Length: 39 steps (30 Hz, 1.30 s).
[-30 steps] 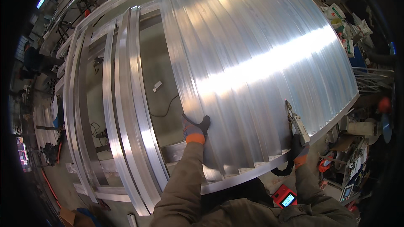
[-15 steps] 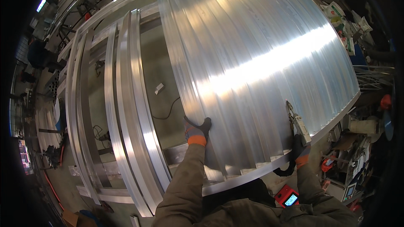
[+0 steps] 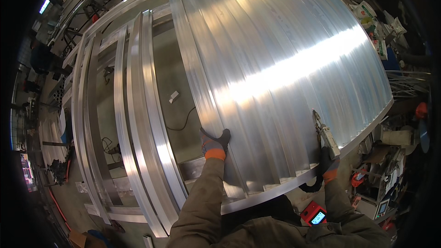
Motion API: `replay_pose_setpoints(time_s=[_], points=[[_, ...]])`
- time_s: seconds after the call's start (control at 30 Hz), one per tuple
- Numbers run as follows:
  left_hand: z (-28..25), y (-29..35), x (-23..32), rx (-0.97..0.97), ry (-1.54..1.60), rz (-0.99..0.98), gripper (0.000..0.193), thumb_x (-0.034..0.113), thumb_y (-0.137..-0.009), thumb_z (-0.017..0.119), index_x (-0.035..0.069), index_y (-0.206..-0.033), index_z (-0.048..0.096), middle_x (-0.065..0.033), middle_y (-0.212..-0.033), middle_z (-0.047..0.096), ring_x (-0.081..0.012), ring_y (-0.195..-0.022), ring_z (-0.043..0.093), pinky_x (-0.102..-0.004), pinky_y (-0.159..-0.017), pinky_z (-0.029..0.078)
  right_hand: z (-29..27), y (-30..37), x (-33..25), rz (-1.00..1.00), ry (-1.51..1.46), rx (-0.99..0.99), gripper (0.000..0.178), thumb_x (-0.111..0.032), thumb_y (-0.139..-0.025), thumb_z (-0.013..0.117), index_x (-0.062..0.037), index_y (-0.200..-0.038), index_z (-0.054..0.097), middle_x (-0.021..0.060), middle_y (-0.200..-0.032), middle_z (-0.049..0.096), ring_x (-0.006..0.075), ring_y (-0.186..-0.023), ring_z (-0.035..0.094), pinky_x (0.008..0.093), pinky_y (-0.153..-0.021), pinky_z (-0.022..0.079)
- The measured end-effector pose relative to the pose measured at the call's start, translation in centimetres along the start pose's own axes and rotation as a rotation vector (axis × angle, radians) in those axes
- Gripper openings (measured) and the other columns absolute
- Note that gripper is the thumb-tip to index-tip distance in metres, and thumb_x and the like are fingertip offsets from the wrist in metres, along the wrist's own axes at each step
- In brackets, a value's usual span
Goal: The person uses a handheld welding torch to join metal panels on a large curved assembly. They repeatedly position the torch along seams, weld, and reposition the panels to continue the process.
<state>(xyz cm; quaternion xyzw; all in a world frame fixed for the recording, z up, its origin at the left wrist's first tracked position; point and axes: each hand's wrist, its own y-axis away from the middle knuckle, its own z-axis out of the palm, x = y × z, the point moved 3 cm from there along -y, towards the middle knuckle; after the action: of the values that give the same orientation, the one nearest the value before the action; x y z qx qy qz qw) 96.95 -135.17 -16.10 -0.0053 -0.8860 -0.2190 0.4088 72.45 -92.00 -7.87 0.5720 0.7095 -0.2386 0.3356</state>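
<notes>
A broad deck of silvery aluminium planks (image 3: 271,124) lies side by side in front of me. My left hand (image 3: 214,143), in a dark glove with an orange cuff, grips the outermost plank (image 3: 189,59) at its near left edge. Its thumb is spread over the top, and the fingers curl mostly out of sight over the side. At the near right, my gloved right hand (image 3: 329,160) is closed round a pale handheld torch-like tool (image 3: 327,138). The tool's narrow metal tip points away from me, over the planks. A thick black hose hangs by this hand.
Several loose aluminium profiles (image 3: 138,110) lie across the frame on the left. A white block (image 3: 173,96) and a dark cable (image 3: 186,120) show in the gap. A red device with a lit screen (image 3: 314,214) sits below the deck. Cluttered equipment (image 3: 383,179) stands at right.
The outermost plank has shifted slightly left, and its seam with the neighbouring plank shows more clearly. My left hand has barely moved; my right hand and the tool stay put.
</notes>
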Motion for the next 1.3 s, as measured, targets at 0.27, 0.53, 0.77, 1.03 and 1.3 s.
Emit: replay_pose_setpoints(time_s=[0.27, 0.53, 0.77, 1.03, 1.3], points=[[-0.2, 0.1, 0.1, 0.0, -0.008, 0.006, 0.115, 0.047, -0.075, 0.09, -0.006, -0.162, 0.036, -0.0292, -0.157, 0.052, -0.0428, -0.144, 0.053, -0.0461, -0.119, 0.045, 0.1, 0.1, 0.0, -0.021, -0.014, 0.009, 0.034, -0.02, -0.104, 0.072, 0.0072, -0.124, 0.072, 0.0137, -0.098, 0.077, 0.0197, -0.083, 0.07, 0.0386, -0.072, 0.055], [-1.2, 0.6, 1.7, -0.029, 0.016, 0.01, 0.114, 0.043, -0.075, 0.092, -0.007, -0.16, 0.035, -0.0277, -0.152, 0.056, -0.0402, -0.139, 0.058, -0.0448, -0.116, 0.048, 0.0, 0.2, -1.5, -0.123, 0.004, 0.033, 0.03, -0.019, -0.104, 0.071, 0.006, -0.122, 0.073, 0.0119, -0.096, 0.076, 0.0181, -0.079, 0.069, 0.0386, -0.067, 0.054], [-0.1, 0.0, 0.3, 0.016, 0.008, 0.042, 0.111, 0.042, -0.075, 0.092, -0.005, -0.159, 0.037, -0.0266, -0.149, 0.059, -0.0397, -0.136, 0.061, -0.0452, -0.113, 0.05, 0.1, 0.1, -0.9, -0.118, -0.021, 0.024, 0.031, -0.019, -0.104, 0.072, 0.0059, -0.123, 0.072, 0.0129, -0.101, 0.077, 0.019, -0.086, 0.07, 0.0381, -0.073, 0.056], [0.5, -0.4, -0.7, 0.034, 0.024, 0.029, 0.112, 0.04, -0.075, 0.091, -0.006, -0.159, 0.035, -0.0262, -0.148, 0.059, -0.0396, -0.134, 0.061, -0.0456, -0.113, 0.05, -0.1, -0.1, -0.6, -0.046, -0.031, -0.009, 0.032, -0.02, -0.104, 0.072, 0.0062, -0.123, 0.072, 0.013, -0.1, 0.076, 0.0205, -0.085, 0.071, 0.039, -0.073, 0.056], [0.9, -1.3, -1.6, 0.094, -0.059, 0.205, 0.13, 0.051, -0.075, 0.093, -0.006, -0.167, 0.023, -0.0293, -0.169, 0.037, -0.0411, -0.157, 0.036, -0.0453, -0.129, 0.033, -0.1, -0.4, 0.3, -0.186, 0.02, 0.012, 0.028, -0.022, -0.105, 0.07, 0.0034, -0.115, 0.075, 0.0129, -0.09, 0.076, 0.0224, -0.079, 0.072, 0.0406, -0.069, 0.056]])
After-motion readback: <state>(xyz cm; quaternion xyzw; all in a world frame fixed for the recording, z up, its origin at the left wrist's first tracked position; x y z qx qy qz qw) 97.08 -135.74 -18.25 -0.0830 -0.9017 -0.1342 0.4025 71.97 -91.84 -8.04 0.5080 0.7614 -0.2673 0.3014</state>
